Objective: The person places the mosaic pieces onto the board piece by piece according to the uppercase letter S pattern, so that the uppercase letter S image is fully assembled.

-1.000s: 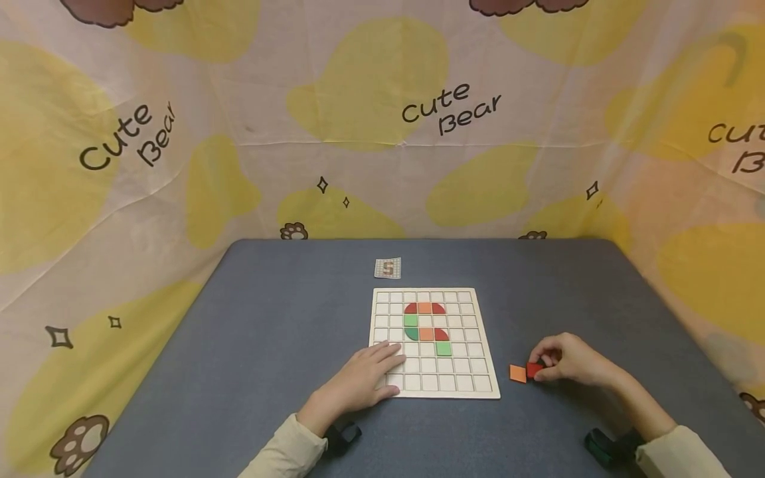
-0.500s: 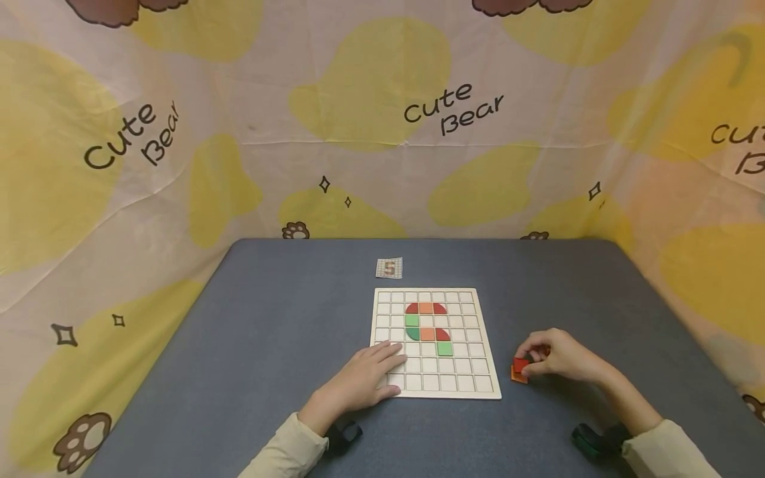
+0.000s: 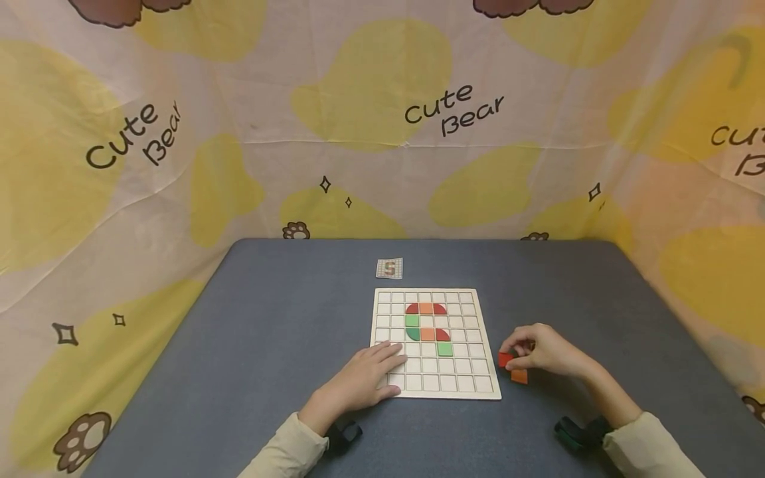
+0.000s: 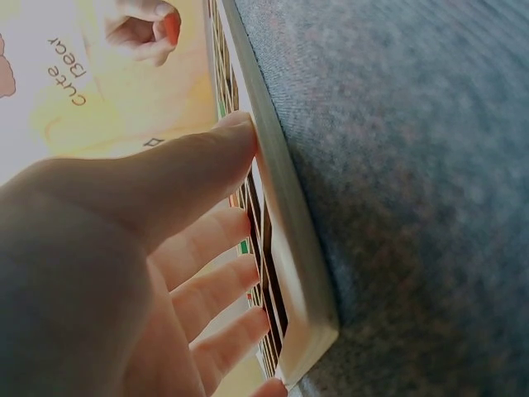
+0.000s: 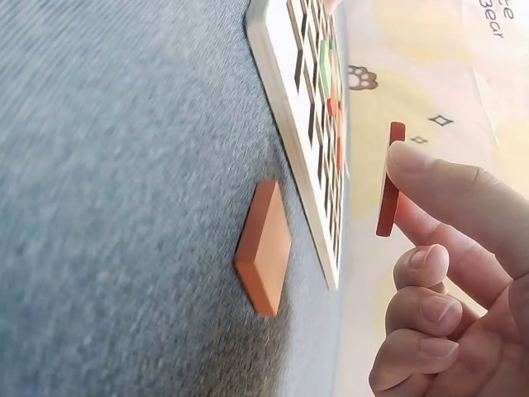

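Note:
My right hand (image 3: 545,352) pinches a red tile (image 3: 505,359) between thumb and fingers, just off the right side of the white grid board (image 3: 463,384). In the right wrist view the tile (image 5: 390,186) appears edge-on, clear of the table. Below that hand an orange square tile (image 3: 519,377) lies on the table. My left hand (image 3: 361,376) rests with fingers spread on the board's lower left, the thumb (image 4: 227,145) at its near rim. Red quarter-round, orange, light green and dark green pieces sit in the board's cells, forming a curved figure.
Behind the board lies a small card (image 3: 390,268) printed with a gridded figure like an S. The blue-grey table (image 3: 287,299) ends at a patterned cloth backdrop (image 3: 358,99) around the back and sides.
My right hand has lifted the red tile from beside the orange one and carried it left over that tile, toward the board. The left hand stays in place.

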`<state>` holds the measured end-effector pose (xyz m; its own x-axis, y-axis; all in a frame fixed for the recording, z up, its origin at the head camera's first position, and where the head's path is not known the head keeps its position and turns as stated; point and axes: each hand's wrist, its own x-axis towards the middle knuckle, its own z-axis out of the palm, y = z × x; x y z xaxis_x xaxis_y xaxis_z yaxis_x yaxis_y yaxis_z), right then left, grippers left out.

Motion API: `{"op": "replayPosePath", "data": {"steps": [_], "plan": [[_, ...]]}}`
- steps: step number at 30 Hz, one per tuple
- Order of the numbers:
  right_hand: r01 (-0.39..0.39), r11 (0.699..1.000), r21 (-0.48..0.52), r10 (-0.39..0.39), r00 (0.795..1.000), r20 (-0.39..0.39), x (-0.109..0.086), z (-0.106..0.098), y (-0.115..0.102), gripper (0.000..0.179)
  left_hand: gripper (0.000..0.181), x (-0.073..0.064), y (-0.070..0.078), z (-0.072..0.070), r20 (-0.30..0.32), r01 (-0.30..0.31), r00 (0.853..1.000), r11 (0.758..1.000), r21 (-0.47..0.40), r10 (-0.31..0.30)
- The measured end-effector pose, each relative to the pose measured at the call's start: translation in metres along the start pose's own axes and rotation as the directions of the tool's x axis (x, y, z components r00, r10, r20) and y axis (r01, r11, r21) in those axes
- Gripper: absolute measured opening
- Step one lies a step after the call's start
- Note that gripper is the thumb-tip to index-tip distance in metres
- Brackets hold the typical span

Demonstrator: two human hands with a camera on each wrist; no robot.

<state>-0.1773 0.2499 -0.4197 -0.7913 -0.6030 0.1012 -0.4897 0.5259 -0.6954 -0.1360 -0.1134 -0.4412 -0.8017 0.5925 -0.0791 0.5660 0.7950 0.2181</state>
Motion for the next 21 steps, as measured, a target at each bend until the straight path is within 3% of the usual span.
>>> {"op": "replayPosePath", "data": {"steps": [21], "plan": [[-0.048, 0.999, 0.006, 0.047, 0.999, 0.024, 0.019, 0.01, -0.009, 0.018, 0.054, 0.0, 0.0, 0.001, -0.013, -0.02, 1.0, 1.0, 0.02, 0.02]]}}
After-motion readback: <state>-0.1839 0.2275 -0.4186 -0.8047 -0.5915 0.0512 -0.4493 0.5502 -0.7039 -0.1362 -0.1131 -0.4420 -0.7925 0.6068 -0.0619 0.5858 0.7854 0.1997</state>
